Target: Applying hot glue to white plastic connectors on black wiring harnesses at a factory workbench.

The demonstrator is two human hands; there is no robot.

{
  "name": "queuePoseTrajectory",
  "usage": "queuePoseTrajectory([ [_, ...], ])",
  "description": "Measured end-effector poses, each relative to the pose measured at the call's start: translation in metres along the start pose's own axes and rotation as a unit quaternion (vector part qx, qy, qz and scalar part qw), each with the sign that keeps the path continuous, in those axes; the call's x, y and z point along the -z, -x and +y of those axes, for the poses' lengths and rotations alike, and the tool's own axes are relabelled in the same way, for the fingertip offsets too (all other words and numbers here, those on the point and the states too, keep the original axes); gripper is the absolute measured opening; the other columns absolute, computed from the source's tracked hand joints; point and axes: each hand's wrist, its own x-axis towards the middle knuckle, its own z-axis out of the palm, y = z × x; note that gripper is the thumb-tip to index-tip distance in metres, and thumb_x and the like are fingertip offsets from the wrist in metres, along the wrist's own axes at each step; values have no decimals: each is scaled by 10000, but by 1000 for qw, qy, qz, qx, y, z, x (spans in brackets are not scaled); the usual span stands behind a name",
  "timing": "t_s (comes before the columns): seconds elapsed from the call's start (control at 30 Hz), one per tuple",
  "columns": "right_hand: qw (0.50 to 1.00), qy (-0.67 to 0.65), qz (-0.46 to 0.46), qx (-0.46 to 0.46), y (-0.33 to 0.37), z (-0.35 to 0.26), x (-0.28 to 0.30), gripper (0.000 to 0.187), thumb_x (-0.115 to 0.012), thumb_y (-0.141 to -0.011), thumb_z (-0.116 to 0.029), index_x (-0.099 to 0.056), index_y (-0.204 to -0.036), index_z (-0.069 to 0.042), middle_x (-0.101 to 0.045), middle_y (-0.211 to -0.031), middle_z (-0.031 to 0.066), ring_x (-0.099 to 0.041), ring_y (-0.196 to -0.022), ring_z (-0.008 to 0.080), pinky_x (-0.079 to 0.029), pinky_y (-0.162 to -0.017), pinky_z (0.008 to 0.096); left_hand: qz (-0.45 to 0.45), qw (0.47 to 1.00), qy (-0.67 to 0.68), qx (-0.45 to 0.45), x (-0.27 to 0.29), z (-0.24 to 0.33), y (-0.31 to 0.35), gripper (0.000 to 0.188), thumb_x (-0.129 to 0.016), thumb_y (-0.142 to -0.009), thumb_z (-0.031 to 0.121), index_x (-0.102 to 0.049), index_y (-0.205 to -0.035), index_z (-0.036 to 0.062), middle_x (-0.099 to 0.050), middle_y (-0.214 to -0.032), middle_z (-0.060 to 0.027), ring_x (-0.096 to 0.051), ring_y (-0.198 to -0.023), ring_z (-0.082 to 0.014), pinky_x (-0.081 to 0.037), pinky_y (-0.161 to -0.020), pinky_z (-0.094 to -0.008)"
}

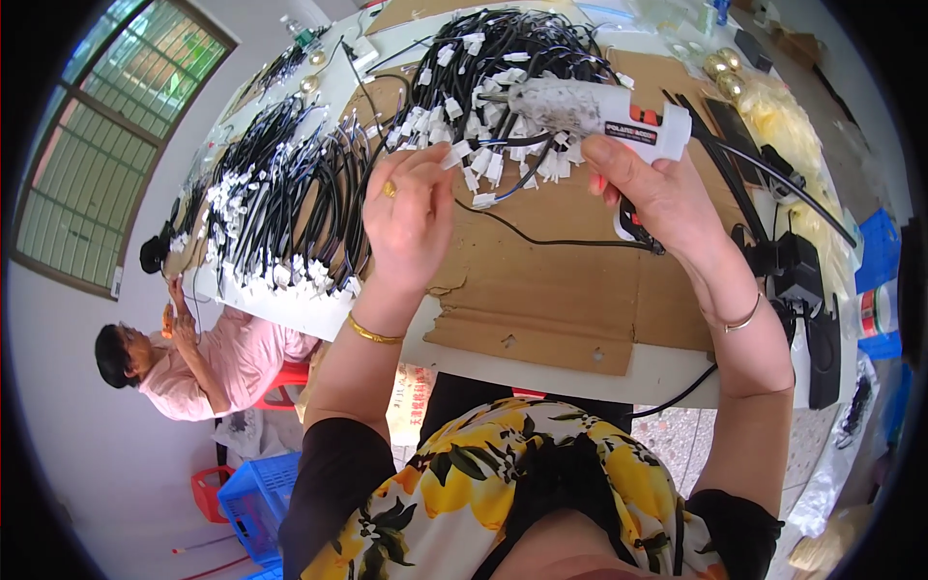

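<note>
Glue gun (580,108), in the head view, sits in the right hand (667,188) above the counter (416,346), its nozzle (495,96) pointing left across the heaped black cables (527,46). The right fingers are wrapped around the handle; whether they press the trigger, I cannot tell. The left hand (411,217) is raised opposite, thumb and forefinger almost fully closed, seemingly pinching a small white connector (454,155) just beside the heap. The nozzle stands apart from it, higher in the picture.

To apply glue well, keep the pinch light and well back from the spot being glued, so the hot tip stays off the skin. Steady the connector before squeezing, bring the nozzle close to where the wires enter, and give a small, even bead; too much could foul the mating face. The gun's thin cord (561,241) runs over the cardboard (541,290), so it should stay slack and free of the cables. Working over bare cardboard would probably keep stray drips off the other connectors.
</note>
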Motion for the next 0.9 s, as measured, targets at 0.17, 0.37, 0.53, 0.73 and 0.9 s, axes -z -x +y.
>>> queuePoseTrajectory([
  [0.17, 998, -32, -18, 54, -2, -2, 5, 282, -609, -782, -296, -569, -839, -23, -542, -641, 12, -493, -571, 67, -398, -508, 200, 12, 996, -26, -84, 5, -4, -6, 255, -636, -623, -102, -460, -761, 19, -615, -850, -129, -573, -732, -263, -470, -634, -309],
  [0.37, 997, -61, -29, 40, 1, -4, 6, 261, -617, -780, -295, -579, -832, -42, -539, -632, -2, -483, -552, 62, -394, -502, 198, 22, 992, -18, -123, 15, -1, -14, 259, -635, -604, -134, -474, -717, 34, -615, -893, -116, -571, -793, -249, -493, -669, -295],
  [0.53, 996, -62, -32, 55, 3, -3, 0, 267, -618, -777, -307, -579, -816, -46, -538, -631, -12, -484, -556, 55, -392, -499, 199, 26, 996, -43, -74, 20, -4, -17, 251, -648, -614, -109, -477, -719, 42, -616, -869, -113, -576, -776, -238, -487, -657, -285],
  [0.73, 994, -61, -14, 88, 3, -8, 2, 271, -624, -770, -311, -579, -806, -46, -548, -639, -10, -490, -569, 54, -391, -507, 195, 76, 768, 396, 498, 15, -33, -51, 164, -635, -685, -29, -487, -721, 29, -587, -726, -97, -566, -636, -162, -479, -593, -255],
  [0.9, 996, -47, -9, 70, 4, -11, 6, 252, -617, -774, -299, -578, -798, -51, -553, -637, -1, -494, -568, 64, -392, -517, 196, 52, 661, 476, 578, 5, -64, -89, 83, -542, -740, 56, -525, -782, -13, -574, -736, -97, -525, -616, -153, -464, -604, -257],
])
